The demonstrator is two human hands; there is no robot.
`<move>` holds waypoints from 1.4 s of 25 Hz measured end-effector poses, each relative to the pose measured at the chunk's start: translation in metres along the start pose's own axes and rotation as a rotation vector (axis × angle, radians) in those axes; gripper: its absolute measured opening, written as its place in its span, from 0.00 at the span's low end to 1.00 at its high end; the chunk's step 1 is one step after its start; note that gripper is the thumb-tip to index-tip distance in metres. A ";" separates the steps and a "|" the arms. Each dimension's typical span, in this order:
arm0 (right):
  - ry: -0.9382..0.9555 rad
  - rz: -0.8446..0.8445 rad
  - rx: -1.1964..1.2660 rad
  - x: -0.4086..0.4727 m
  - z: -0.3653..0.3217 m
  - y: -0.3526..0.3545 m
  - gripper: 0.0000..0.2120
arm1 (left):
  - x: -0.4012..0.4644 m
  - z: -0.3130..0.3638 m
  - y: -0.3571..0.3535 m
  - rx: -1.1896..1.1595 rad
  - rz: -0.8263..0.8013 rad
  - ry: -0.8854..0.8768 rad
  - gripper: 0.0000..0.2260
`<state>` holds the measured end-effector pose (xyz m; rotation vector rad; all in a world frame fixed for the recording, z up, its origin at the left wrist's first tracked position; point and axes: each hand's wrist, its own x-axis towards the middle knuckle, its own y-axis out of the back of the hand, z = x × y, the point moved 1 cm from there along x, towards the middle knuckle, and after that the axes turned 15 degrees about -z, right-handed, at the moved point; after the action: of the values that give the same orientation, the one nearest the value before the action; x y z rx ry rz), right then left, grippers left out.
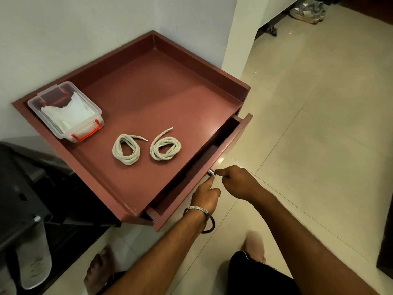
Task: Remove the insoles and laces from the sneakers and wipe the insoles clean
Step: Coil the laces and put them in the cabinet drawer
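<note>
— Where are you standing?

— I'm standing on pale floor tiles [308, 116] in a corner, looking down at a reddish-brown cabinet [148, 99] pushed against the white wall.

— And the laces?

— Two coiled laces are lying side by side on the cabinet top: the left coil [126, 150] and the right coil [165, 148], near each other but not touching. Each is wound into a loose oval with a tipped end trailing toward the right. Behind them, at the far left of the top, a clear plastic box [64, 110] with a red latch is holding something white. The sneakers [309, 10] are sitting well apart, on the floor at the far end of the room. Something pale is leaning at the lower left by a dark rack; it may be an insole, but I can't tell.

— What are your hands doing?

— Both are working at the drawer [214, 160], which is standing partly open under the top. My right hand [236, 184] is pinching the small metal knob [211, 172] with curled fingers. My left hand [205, 193] is reaching up under that same knob; whether it's gripping it I can't tell.

— So which way are the laces from your grip?

— Up and to the left, on the surface above the drawer front. My left hand is nearer them.
</note>
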<state>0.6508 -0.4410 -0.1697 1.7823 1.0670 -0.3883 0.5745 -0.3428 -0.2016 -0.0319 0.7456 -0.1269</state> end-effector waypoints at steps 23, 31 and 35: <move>-0.069 -0.027 -0.066 -0.067 0.062 -0.014 0.21 | -0.025 -0.003 -0.101 0.132 -0.078 0.064 0.29; -0.152 0.485 -0.069 -0.080 -0.005 0.026 0.11 | -0.065 0.034 -0.061 0.011 -0.047 -0.216 0.12; -0.030 0.520 0.051 -0.072 -0.044 0.029 0.10 | -0.093 0.053 -0.006 0.126 0.176 -0.382 0.09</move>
<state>0.6250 -0.4420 -0.0838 2.0094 0.5427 -0.1212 0.5422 -0.3376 -0.0997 0.1265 0.3556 0.0015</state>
